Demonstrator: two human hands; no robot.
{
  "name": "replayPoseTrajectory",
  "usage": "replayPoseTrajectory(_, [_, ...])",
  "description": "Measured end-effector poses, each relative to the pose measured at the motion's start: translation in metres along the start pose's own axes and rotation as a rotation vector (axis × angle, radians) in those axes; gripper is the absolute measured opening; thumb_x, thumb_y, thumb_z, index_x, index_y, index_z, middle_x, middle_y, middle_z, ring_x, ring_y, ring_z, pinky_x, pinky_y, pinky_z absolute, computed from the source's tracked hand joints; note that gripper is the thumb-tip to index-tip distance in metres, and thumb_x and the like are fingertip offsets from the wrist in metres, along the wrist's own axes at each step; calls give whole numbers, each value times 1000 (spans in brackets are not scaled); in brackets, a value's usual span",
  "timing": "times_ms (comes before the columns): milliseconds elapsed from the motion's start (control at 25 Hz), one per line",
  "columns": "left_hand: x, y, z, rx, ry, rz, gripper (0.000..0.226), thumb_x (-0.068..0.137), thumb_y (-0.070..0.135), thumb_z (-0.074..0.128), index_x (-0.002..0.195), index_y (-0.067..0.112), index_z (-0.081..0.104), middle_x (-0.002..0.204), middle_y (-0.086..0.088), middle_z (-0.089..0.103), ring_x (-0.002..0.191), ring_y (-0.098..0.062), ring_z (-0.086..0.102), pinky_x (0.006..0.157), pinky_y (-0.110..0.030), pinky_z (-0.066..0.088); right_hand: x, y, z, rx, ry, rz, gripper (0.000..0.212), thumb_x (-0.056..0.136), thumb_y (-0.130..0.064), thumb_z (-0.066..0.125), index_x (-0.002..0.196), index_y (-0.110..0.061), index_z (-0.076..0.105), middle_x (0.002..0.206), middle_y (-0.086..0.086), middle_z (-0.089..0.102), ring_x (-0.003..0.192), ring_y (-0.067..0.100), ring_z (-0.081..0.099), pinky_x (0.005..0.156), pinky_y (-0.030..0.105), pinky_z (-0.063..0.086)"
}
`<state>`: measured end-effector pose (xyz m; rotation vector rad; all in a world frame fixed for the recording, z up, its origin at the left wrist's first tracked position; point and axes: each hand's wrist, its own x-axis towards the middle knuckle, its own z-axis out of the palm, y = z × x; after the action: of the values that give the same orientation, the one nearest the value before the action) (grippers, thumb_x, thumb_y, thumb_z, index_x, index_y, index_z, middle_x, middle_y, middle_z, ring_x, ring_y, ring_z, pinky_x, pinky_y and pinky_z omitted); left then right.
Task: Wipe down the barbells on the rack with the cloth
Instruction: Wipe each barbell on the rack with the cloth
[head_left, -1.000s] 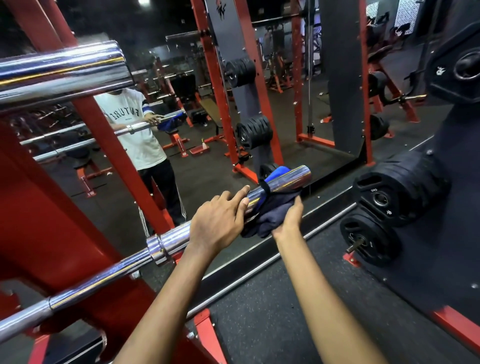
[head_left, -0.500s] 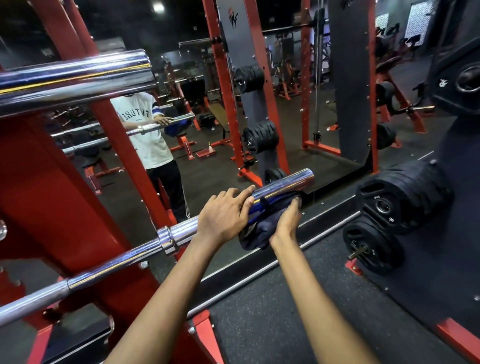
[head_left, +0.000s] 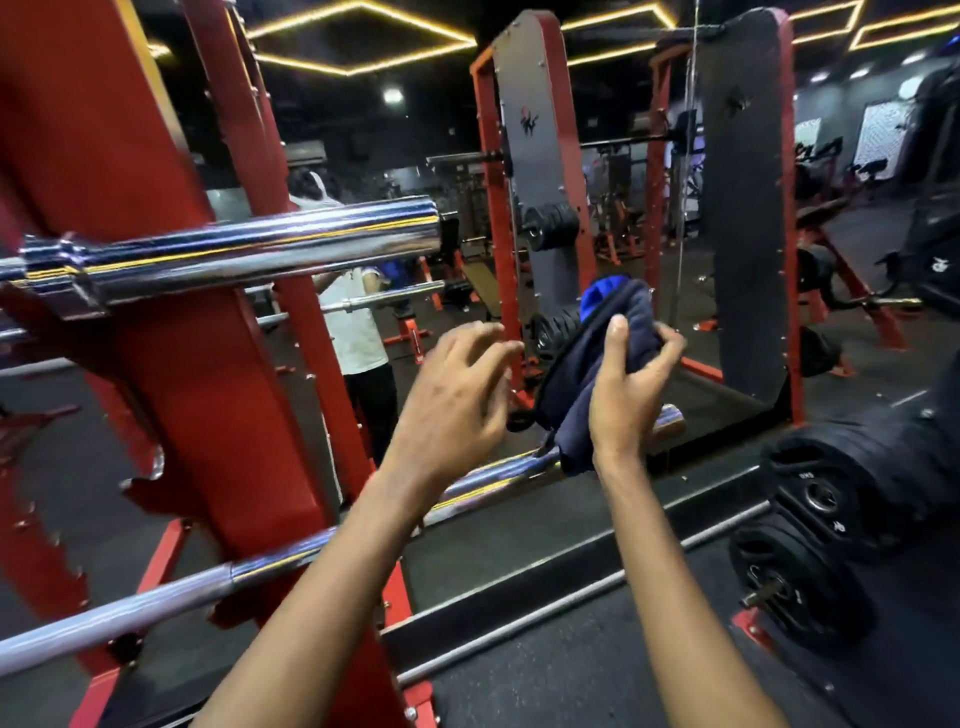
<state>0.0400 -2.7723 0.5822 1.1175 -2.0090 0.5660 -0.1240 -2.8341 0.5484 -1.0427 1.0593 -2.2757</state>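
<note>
**Navy cloth (head_left: 582, 374) held above lower barbell (head_left: 270, 564)**

Head view: right hand (head_left: 628, 400) is gripping the bunched cloth, thumb pointing up. Left hand (head_left: 457, 410) is hovering beside it, fingers loosely spread, holding nothing, motion-blurred. Forearms are hiding part of the lower barbell. Upper barbell (head_left: 260, 252) is resting on the red rack (head_left: 182, 374); weight plates (head_left: 810, 499) are crowding the right edge.

A gym: red racks (head_left: 171, 322), chrome barbells (head_left: 249, 254), weight plates (head_left: 810, 499).
</note>
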Motion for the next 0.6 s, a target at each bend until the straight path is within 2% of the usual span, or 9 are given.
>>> replayPoseTrajectory(160, [19,-11,-67,218,197,1,39,98,20,53,136,13,59,150,-12,47,144,-30,36,121,-39,24,-8,-54,50,60,-93,-202,34,95,-44,61,109,-16,48,106,-1,59,99,11,58,92,29,49])
replayPoseTrajectory(280, [30,-26,-110,384,252,-71,45,101,27,47,144,12,50,153,-13,42,145,-32,34,121,-42,22,-12,-97,80,72,-174,-337,29,97,-35,65,109,-13,52,104,-3,57,93,-11,53,83,10,43])
replayPoseTrajectory(360, [33,-43,-137,452,224,-151,43,103,32,42,140,13,54,146,-12,48,138,-31,41,117,-41,24,-15,-121,99,15,-239,-442,30,97,-32,67,111,-8,55,105,-1,55,92,-10,51,77,5,39])
replayPoseTrajectory(440, [32,-64,-162,482,166,-191,37,103,33,39,127,16,61,132,-9,57,125,-30,49,108,-42,30,-21,-133,119,-98,-316,-563,33,95,-35,68,113,-9,59,108,1,57,96,5,52,82,10,40])
replayPoseTrajectory(520, [25,-83,-186,500,105,-197,35,103,34,37,119,17,63,120,-9,61,112,-32,53,98,-45,36,-27,-128,135,-239,-361,-646,34,94,-38,67,117,-13,64,115,2,61,106,18,55,91,27,47])
replayPoseTrajectory(600, [17,-94,-200,544,55,-193,39,103,37,33,119,17,62,114,-10,64,106,-35,56,92,-47,39,-35,-121,142,-288,-362,-661,35,95,-38,65,123,-16,65,121,0,63,113,21,57,97,38,49])
